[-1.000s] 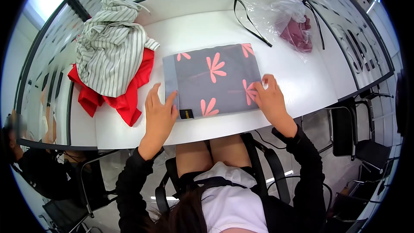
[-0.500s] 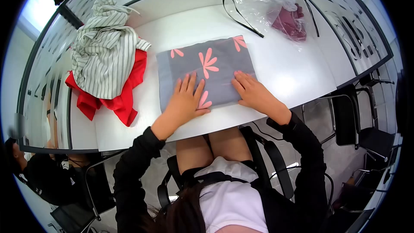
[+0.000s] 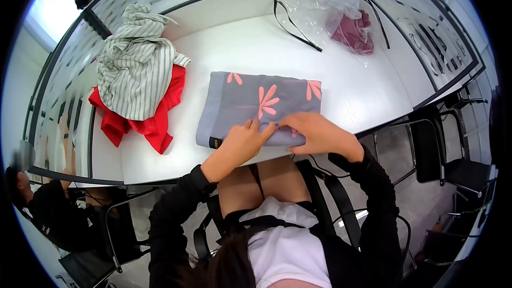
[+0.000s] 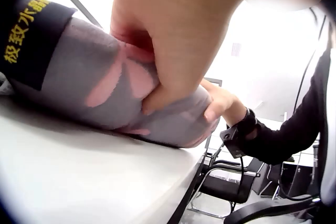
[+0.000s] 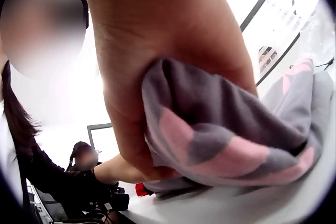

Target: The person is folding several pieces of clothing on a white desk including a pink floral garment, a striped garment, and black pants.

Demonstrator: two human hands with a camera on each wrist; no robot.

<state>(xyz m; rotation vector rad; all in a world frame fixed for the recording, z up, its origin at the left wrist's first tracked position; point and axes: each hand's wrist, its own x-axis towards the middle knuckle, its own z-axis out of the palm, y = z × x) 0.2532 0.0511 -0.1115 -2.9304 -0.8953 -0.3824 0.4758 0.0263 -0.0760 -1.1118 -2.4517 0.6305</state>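
A folded grey cloth point(image 3: 240, 93) with a pink petal print lies on the white desk near its front edge. A black label point(image 4: 37, 40) with yellow lettering is on its near left corner. My left hand point(image 3: 240, 143) holds the near edge, its thumb pressed on the front side and its fingers over the top. Close beside it, my right hand point(image 3: 322, 134) grips the near right part of the cloth. In the right wrist view, cloth bunches up into that palm, and most of the fingers are hidden.
At the left of the desk point(image 3: 368, 101) lies a striped cloth point(image 3: 138, 69) heaped on a red cloth point(image 3: 173, 96). A clear plastic bag point(image 3: 341, 5) with a dark pink item point(image 3: 353, 34) and a black strap point(image 3: 293, 24) lie at the back right. Low partitions surround the desk.
Both hands first sat at the cloth's sides, then lay flat on top. Now they have come together at its near edge and grip it, and that edge is gathered up.
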